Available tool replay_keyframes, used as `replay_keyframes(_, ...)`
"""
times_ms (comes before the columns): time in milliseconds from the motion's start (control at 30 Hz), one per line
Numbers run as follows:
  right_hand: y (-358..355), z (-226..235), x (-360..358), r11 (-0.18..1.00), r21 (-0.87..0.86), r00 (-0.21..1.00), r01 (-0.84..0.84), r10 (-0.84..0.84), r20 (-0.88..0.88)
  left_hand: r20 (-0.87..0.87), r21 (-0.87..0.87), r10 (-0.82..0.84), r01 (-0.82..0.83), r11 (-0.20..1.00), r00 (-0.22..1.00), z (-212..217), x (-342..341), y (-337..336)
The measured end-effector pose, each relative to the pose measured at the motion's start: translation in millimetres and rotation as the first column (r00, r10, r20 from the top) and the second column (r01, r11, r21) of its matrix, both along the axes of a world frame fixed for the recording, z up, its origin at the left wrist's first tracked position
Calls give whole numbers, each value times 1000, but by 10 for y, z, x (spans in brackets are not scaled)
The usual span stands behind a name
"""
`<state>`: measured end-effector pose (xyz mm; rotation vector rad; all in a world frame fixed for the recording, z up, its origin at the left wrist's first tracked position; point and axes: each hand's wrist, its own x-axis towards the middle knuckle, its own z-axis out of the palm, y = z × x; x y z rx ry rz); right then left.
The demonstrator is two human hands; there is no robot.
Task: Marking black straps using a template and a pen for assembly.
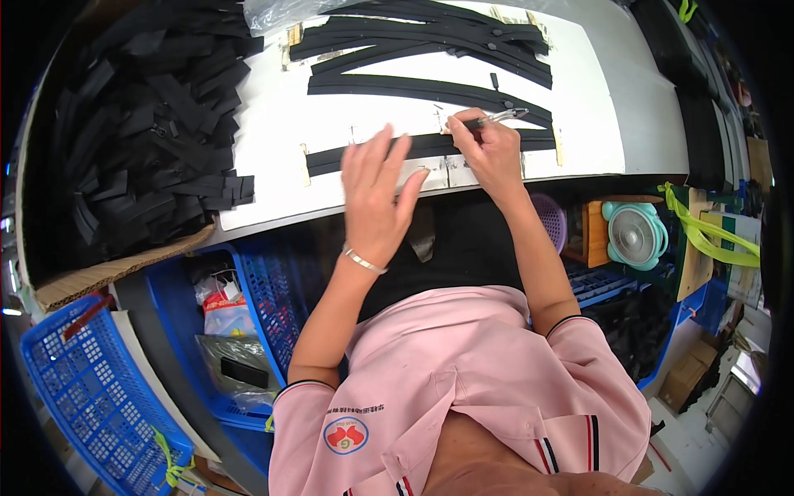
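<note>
A long black strip [430,147] lies across the near edge of the white table [273,124], taped at both ends. My right hand [488,149] grips a silver pen [496,118] with its tip over the strip's right part. My left hand [376,190] hovers flat with fingers spread just above the strip's middle, holding nothing; a silver bracelet sits on its wrist. More black strips [430,87] lie farther back on the table, several of them fanned out at the top.
A big heap of short black strip pieces [149,124] fills a cardboard box at the left. Blue plastic baskets [91,388] stand below the table on the left. A small teal fan [635,234] and a purple basket [547,217] sit under the table's right side.
</note>
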<state>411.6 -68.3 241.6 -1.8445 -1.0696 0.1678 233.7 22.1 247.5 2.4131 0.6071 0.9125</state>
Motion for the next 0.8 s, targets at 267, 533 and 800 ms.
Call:
replay_keyframes(267,-20,-33,5,990,143,948,2,44,-316,113,-85,58,-49,995,992,-202,386,4)
replay_keyframes(533,-20,-115,51,998,49,984,-39,47,-172,83,-84,59,-52,995,995,-227,394,5)
replay_keyframes(800,-195,79,94,980,177,838,-94,174,-517,112,-71,40,-32,997,993,-224,392,5)
